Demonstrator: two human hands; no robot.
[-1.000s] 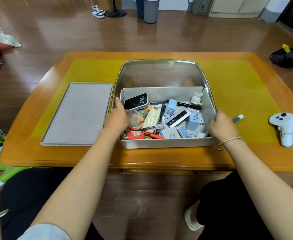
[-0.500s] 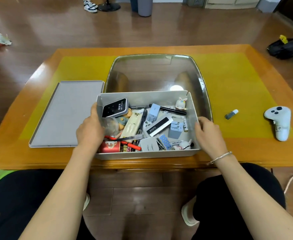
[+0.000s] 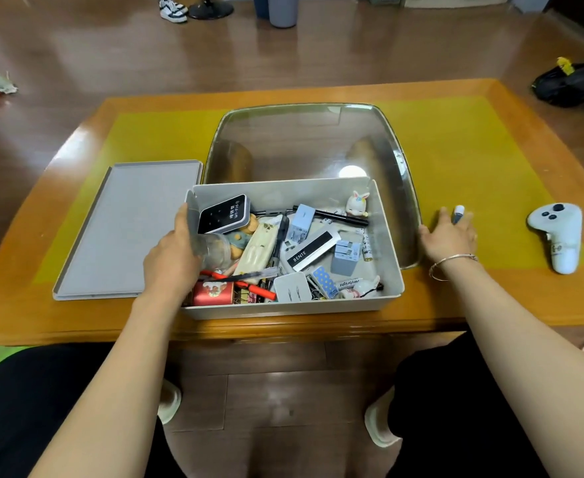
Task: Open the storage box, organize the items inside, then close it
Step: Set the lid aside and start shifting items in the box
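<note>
The grey storage box (image 3: 283, 310) stands open at the table's front edge, crammed with small items: a black Wi-Fi device (image 3: 225, 213), a clear cup (image 3: 216, 250), a red tin (image 3: 213, 293), a rabbit figure (image 3: 356, 203), pens and chargers. Its flat grey lid (image 3: 128, 229) lies to the left. My left hand (image 3: 175, 260) grips the box's left wall beside the cup. My right hand (image 3: 451, 236) lies off the box on the yellow mat, with its straight fingers touching a small white and blue tube (image 3: 458, 212).
A shiny metal tray (image 3: 301, 143) lies directly behind the box. A white game controller (image 3: 559, 232) rests on the yellow mat (image 3: 473, 150) at the right. The wooden table (image 3: 76, 322) ends just in front of the box; my knees are below.
The box has slid out of the metal tray toward me to the table's front edge. My right hand has left the box's right wall and moved right to the small tube.
</note>
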